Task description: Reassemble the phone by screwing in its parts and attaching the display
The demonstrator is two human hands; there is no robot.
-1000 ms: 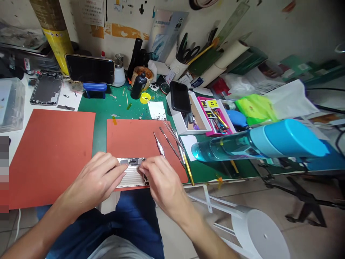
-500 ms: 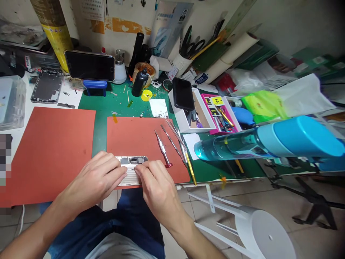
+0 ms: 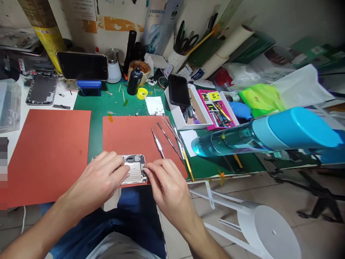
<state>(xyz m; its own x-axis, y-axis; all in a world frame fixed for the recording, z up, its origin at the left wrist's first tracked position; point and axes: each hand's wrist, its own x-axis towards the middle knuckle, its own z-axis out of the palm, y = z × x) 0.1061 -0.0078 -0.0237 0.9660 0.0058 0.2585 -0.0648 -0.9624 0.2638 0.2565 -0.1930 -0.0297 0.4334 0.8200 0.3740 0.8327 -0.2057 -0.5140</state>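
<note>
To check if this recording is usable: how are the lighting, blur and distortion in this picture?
In the head view, the wide lens stretches the teal bottle and curves the scene toward the edges; the corners fall dark; the left hand and right hand look fairly sharp; a pixelated patch covers part of the left edge.

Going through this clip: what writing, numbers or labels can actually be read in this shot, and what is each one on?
"2": black digit, apparently, on a yellow label on the pink tool tray.
Too small or blurred to read: the print on the poster by the wall, the printed sheet on the wall, and the neighbouring yellow label.
</note>
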